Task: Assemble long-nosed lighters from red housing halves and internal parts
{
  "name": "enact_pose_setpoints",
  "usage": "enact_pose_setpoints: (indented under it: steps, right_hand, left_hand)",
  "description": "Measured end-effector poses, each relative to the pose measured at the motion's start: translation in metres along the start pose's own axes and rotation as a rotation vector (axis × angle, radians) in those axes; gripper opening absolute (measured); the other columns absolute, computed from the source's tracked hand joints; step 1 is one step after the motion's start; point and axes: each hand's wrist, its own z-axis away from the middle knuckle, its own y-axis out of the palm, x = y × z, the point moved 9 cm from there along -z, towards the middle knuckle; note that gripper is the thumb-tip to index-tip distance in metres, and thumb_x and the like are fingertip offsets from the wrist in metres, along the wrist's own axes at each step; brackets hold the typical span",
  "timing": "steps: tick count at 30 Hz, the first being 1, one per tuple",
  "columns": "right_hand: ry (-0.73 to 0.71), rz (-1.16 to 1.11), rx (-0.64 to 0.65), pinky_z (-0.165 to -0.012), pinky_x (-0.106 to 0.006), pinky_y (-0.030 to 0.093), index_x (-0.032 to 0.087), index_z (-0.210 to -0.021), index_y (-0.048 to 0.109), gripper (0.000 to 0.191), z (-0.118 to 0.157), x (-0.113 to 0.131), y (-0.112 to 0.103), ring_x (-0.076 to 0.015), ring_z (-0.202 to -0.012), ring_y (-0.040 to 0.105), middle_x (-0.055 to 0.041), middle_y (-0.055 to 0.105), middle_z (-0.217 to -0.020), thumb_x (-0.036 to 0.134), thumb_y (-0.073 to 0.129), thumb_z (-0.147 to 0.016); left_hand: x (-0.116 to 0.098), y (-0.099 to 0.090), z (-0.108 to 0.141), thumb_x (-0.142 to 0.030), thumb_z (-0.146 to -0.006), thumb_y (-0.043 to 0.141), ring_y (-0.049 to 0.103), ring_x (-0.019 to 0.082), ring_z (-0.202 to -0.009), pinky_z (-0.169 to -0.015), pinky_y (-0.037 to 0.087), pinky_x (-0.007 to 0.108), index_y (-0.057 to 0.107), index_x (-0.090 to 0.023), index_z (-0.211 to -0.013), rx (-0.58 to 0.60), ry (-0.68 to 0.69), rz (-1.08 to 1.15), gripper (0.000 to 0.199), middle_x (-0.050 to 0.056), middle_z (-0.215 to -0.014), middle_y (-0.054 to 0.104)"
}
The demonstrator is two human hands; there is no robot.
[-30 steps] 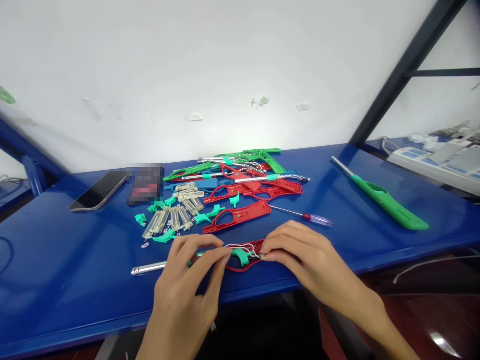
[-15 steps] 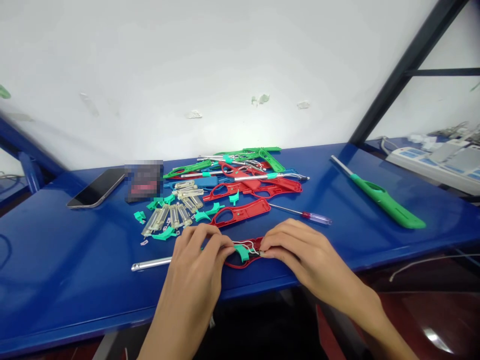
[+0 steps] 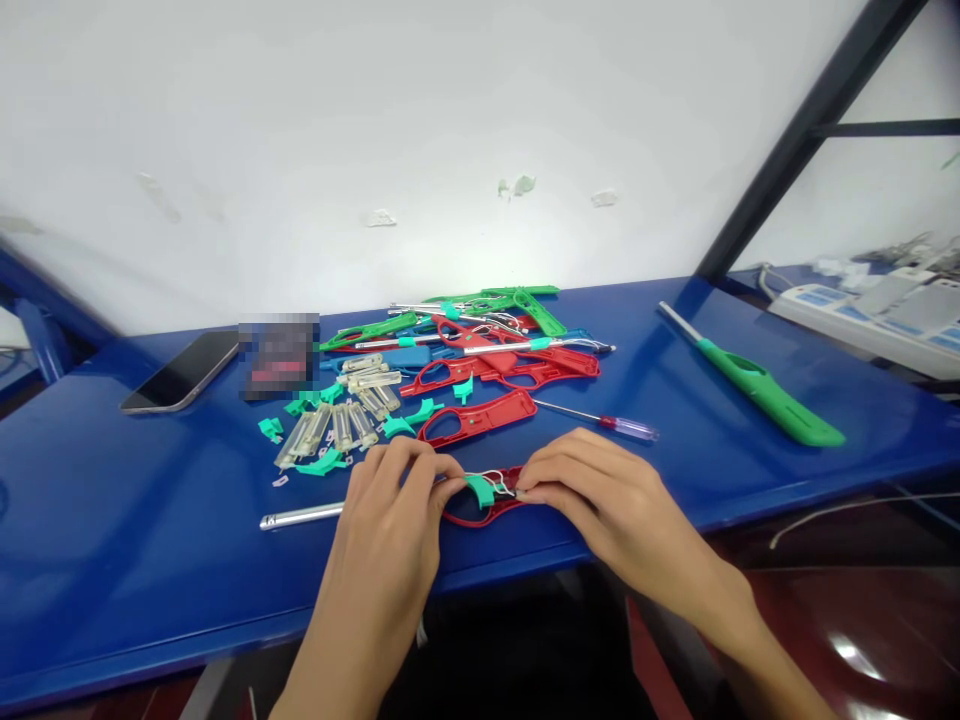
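Note:
A red lighter half-shell (image 3: 474, 520) lies near the table's front edge, its inside facing up. In it sit a green trigger (image 3: 480, 490) and thin white wires (image 3: 491, 477). A silver metal tube (image 3: 304, 515) sticks out to the left. My left hand (image 3: 401, 500) is closed over the middle of this lighter, its fingers and thumb gripping beside the trigger. At the handle end, my right hand (image 3: 592, 485) pinches a small dark piece where the wires end; the fingertips cover most of it.
Behind my hands lie a loose red half-shell (image 3: 484, 415), a screwdriver (image 3: 626, 428), clear fuel tanks (image 3: 341, 425) and a pile of lighter parts (image 3: 517, 350). A green lighter (image 3: 772, 395) rests at right. A phone (image 3: 184, 370) lies at left, beside a blurred dark item (image 3: 281, 355).
The whole view has shifted slightly. Both hands keep their hold on the lighter, with only a slight movement of the right fingertips at the wires.

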Motion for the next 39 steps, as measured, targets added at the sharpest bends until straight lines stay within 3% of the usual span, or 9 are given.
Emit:
enact_pose_setpoints:
  steps: [29, 39]
  right_hand:
    - [0.006, -0.012, 0.001, -0.086, -0.033, 0.057, 0.023, -0.107, 0.071, 0.014, -0.0011, 0.0007, -0.0013, -0.0186, -0.095, 0.070, -0.0026, 0.078, -0.104, 0.022, 0.057, -0.110]
    - [0.011, -0.006, 0.006, -0.087, -0.035, 0.055, 0.023, -0.107, 0.070, 0.014, -0.0023, 0.0014, -0.0004, -0.0187, -0.093, 0.069, -0.0022, 0.078, -0.103, 0.024, 0.056, -0.110]
  left_hand:
    - [0.0009, -0.0041, 0.0002, -0.019, -0.112, 0.047, 0.066, 0.022, -0.091, -0.074, 0.048, 0.035, 0.064, -0.024, -0.100, -0.070, 0.014, -0.041, 0.021, 0.002, -0.096, 0.069]
    - [0.0034, -0.0025, 0.0009, -0.016, -0.110, 0.049, 0.065, 0.022, -0.093, -0.078, 0.049, 0.035, 0.064, -0.024, -0.102, -0.058, 0.003, -0.026, 0.019, 0.003, -0.098, 0.069]
